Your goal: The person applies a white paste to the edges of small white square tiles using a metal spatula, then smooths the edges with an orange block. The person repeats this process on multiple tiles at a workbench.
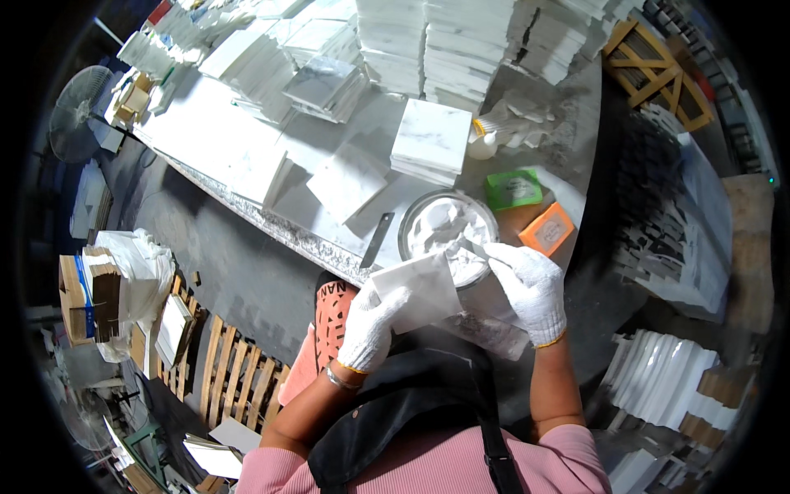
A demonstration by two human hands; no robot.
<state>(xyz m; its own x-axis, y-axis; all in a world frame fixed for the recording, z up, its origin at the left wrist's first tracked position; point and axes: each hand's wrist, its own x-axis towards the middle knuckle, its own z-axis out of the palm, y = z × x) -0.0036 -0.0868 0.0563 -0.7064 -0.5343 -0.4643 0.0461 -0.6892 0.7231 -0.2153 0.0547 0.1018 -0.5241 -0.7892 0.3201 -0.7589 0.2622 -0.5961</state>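
In my left hand [366, 329], which wears a white knit glove, is a square white marble tile [418, 290], tilted in front of my body. Its far corner overlaps the near rim of a round metal bowl [405, 221] containing white lumpy material [448, 226]. My right hand [531, 292], gloved alike, is at the bowl's right edge with thumb and fingers drawn together; whatever they pinch, if anything, is too small to make out. A flat grey metal strip [377, 240] lies left of the bowl. To its right are a green box [513, 188] and an orange box [547, 229].
Beyond the bowl stands a short stack of marble tiles [432, 138], with crumpled white gloves [522, 123] beside it. Loose tiles [347, 183] lie leftward on the table; tall tile stacks [424, 49] line its back. Wooden pallets [239, 370] and a fan [81, 111] are at left.
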